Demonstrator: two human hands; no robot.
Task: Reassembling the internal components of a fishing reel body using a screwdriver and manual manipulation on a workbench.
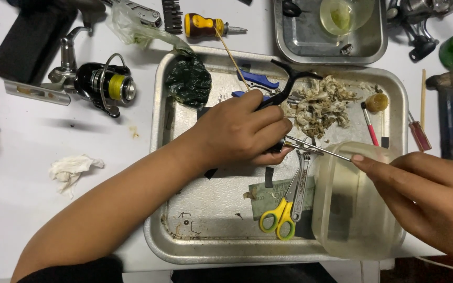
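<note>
Fingers [365,161] over seemingly liquid-filled tub [360,246].

Two bare forearms show from the head view, with no watch, ring, bracelet or glove on either. The left hand [239,128] has short, plain nails, and its forearm is uncovered up to a dark, nearly black sleeve [74,270] that ends near the elbow at the lower edge. The right hand [425,196] shows a short, unpainted nail on the forefinger; its wrist is bare, and any sleeve lies out of view.
</note>
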